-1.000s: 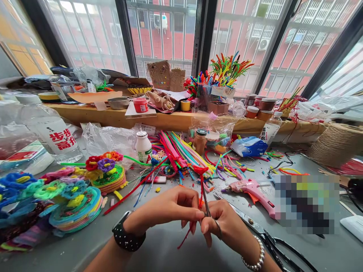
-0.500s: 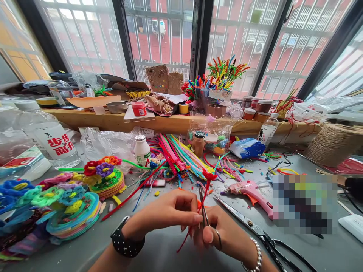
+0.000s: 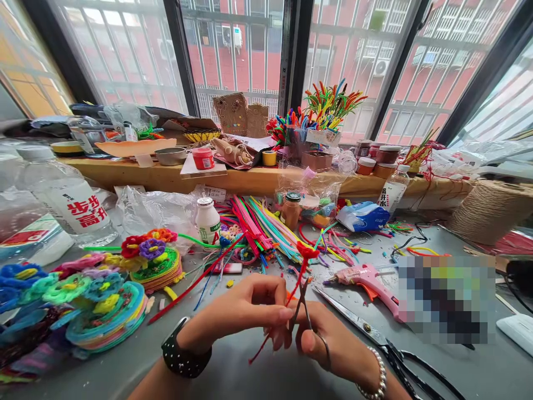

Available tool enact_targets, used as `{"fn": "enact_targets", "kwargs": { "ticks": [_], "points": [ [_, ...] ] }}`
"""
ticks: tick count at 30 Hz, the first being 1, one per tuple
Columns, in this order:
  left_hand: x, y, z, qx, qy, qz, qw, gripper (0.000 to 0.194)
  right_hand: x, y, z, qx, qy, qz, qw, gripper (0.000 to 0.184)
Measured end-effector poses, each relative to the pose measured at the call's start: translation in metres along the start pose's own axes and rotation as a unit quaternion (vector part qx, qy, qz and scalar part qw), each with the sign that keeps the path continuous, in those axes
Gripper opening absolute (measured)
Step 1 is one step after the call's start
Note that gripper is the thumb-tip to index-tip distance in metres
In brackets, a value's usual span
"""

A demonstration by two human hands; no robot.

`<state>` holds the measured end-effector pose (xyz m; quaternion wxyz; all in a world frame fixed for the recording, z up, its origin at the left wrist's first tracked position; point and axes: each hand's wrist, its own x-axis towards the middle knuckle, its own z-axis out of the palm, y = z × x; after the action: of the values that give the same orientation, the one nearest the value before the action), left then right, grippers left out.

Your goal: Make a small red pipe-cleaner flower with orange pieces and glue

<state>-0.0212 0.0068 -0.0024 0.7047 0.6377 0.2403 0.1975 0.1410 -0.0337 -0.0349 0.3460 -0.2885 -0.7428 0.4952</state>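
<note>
Between its thumb and fingers, my left hand (image 3: pixel 254 308) pinches a red pipe cleaner (image 3: pixel 296 290). A looped red shape tops its upper end, and a thin tail sticks out below the hand. A small pair of scissors (image 3: pixel 302 305) is in my right hand (image 3: pixel 331 333), with thumb and fingers at the handles. Its blades point up beside the red stem and are slightly parted. Both hands are close together above the grey table, and some of their fingers are hidden behind the stem and scissors.
Large black-handled scissors (image 3: pixel 375 333) and a pink glue gun (image 3: pixel 370 283) lie to the right. Bundled pipe cleaners (image 3: pixel 266 225) spread behind my hands, near a white bottle (image 3: pixel 207 219) and a brown jar (image 3: pixel 290 210). Colourful fuzzy flowers (image 3: pixel 104 300) sit at left.
The small scissors' blades have spread apart, and their handles have opened. The red stem now leans right, its looped top shifted right and its lower tail a little left.
</note>
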Motion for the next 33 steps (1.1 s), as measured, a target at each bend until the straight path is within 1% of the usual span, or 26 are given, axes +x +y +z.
{"fn": "enact_targets", "kwargs": {
  "ticks": [4, 8, 12, 17, 23, 27, 33],
  "points": [
    [0.001, 0.002, 0.001, 0.005, -0.018, -0.009, 1.0, 0.025, 0.0, -0.003, -0.001, 0.013, 0.017, -0.01, 1.0, 0.067],
    [0.001, 0.004, 0.002, 0.055, -0.037, -0.014, 0.998, 0.026, 0.0, -0.002, -0.001, 0.014, 0.035, -0.015, 0.999, 0.064],
    [0.002, 0.003, 0.003, 0.088, -0.037, -0.006, 0.995, 0.026, 0.0, 0.002, 0.0, 0.022, 0.051, -0.016, 0.998, 0.063],
    [0.003, 0.0, 0.004, 0.089, -0.042, -0.018, 0.995, 0.026, -0.001, 0.011, 0.003, 0.028, 0.064, 0.031, 0.997, 0.065],
    [0.003, 0.0, 0.004, 0.086, -0.021, -0.039, 0.995, 0.025, -0.003, 0.016, 0.004, 0.053, 0.098, 0.094, 0.989, 0.063],
    [0.003, 0.0, 0.002, 0.094, -0.014, -0.045, 0.994, 0.024, -0.003, 0.016, 0.004, 0.053, 0.103, 0.1, 0.988, 0.065],
    [0.004, 0.0, 0.004, 0.093, -0.019, -0.046, 0.994, 0.024, -0.002, 0.019, 0.004, 0.047, 0.086, 0.096, 0.991, 0.069]
  ]
}}
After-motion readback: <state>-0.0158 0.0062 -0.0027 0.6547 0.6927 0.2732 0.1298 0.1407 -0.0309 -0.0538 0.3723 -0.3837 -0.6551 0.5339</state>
